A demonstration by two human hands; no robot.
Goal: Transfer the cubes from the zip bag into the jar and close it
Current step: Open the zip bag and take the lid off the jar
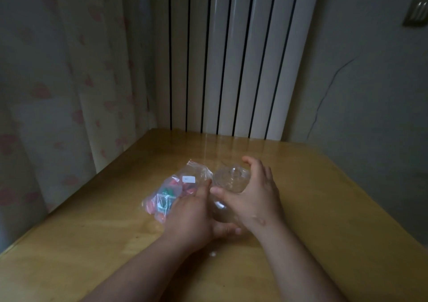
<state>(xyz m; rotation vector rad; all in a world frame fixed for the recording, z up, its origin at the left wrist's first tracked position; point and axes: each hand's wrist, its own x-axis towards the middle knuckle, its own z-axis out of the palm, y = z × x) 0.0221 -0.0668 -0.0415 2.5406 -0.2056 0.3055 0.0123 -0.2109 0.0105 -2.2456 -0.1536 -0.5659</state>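
Observation:
A clear zip bag (176, 190) holding several red and green cubes (168, 194) lies on the wooden table, left of centre. A clear jar (228, 181) stands just right of it, its lid (231, 174) on top. My right hand (252, 195) wraps over the jar's lid from the right, thumb in front and fingers curled behind. My left hand (194, 216) grips the jar's lower body from the left, its fingertips touching the bag's edge. The jar's base is hidden by my hands.
The wooden table (324, 209) ends close on the left and at the back. A white radiator (231, 58) stands behind it, a flowered curtain (58, 93) hangs on the left, and a grey wall (370, 81) is on the right.

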